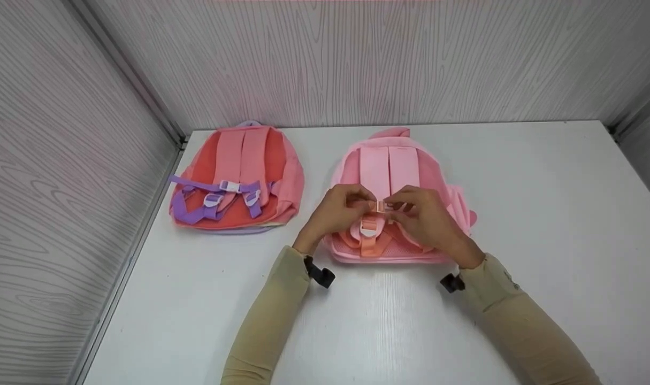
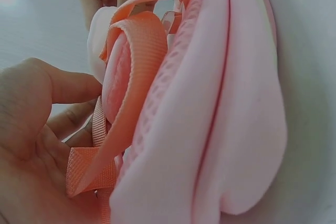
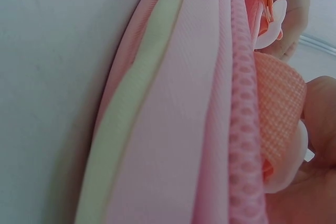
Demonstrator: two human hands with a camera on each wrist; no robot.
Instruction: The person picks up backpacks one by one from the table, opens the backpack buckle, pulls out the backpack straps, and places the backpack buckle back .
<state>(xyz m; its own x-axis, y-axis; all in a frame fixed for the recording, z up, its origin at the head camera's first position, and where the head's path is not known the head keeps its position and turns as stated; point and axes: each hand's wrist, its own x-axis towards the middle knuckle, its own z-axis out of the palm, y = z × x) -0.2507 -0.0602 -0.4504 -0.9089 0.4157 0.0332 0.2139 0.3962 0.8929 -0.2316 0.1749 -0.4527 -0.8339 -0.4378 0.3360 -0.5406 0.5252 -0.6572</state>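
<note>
A pink backpack (image 1: pixel 351 168) lies with its back panel and shoulder straps facing up. Over the straps, a small pale buckle (image 1: pixel 380 206) on orange webbing sits between the two hands. My left hand (image 1: pixel 346 208) pinches the buckle's left side with thumb and fingers. From the right, my right hand (image 1: pixel 423 216) pinches the other side. In the left wrist view, orange webbing (image 2: pixel 144 51) loops in front of the left fingers (image 2: pixel 73 85). A white strap adjuster (image 1: pixel 368 229) hangs below the left hand. The right fingertips are mostly hidden in the right wrist view.
A coral backpack (image 1: pixel 290 176) with purple straps and a white buckle (image 1: pixel 229 186) lies to the left on the white table (image 1: pixel 538 214). A grey wood-grain wall (image 1: pixel 325 64) rises behind the table, and another panel (image 1: pixel 62 176) stands along the left.
</note>
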